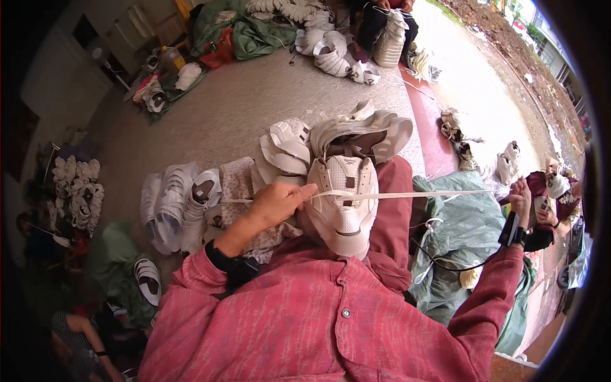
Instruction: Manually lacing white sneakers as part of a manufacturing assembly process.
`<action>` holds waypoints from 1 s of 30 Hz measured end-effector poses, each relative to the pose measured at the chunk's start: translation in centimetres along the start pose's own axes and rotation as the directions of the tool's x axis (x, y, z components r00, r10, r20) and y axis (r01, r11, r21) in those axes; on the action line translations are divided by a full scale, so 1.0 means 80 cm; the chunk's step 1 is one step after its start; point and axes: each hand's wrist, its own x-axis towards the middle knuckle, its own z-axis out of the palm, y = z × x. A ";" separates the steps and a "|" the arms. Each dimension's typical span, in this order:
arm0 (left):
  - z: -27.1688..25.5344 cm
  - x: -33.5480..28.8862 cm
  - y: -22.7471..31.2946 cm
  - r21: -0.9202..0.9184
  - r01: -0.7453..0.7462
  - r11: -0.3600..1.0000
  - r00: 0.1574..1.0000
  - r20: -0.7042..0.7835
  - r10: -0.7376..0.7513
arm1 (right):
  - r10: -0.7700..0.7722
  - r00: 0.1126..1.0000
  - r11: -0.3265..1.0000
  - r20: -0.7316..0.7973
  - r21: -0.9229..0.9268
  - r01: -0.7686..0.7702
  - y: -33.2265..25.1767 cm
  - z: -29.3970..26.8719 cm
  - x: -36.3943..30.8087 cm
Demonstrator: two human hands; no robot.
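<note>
A white sneaker (344,200) lies sole down on my lap, toe toward me. A flat white shoelace (414,194) runs taut across it from one hand to the other. My left hand (275,205) pinches the lace just left of the shoe, next to a row of white shoes. My right hand (522,194) is stretched far out to the right, gripping the lace's other end above a green tarp. Both sleeves are red.
More white sneakers (356,130) are piled just beyond my knee, and a row (175,204) lies to my left. A green tarp (461,223) covers the ground at right. Another person sits with shoes (388,38) at the far end. Shoe heaps (76,188) line the left wall.
</note>
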 end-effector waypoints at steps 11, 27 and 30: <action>-0.002 0.009 -0.062 -0.249 -0.304 0.920 0.951 -0.133 0.278 | 0.010 0.929 0.967 -0.369 0.239 0.085 0.041 -0.068 -0.052; 0.009 0.073 0.099 0.005 -0.633 0.774 0.722 0.365 0.588 | -0.074 0.878 0.531 0.472 -0.727 0.436 0.362 0.492 -0.129; 0.007 0.078 0.092 0.014 -0.596 0.803 0.759 0.335 0.558 | 0.072 0.934 0.325 0.351 -0.893 0.311 0.350 0.532 -0.144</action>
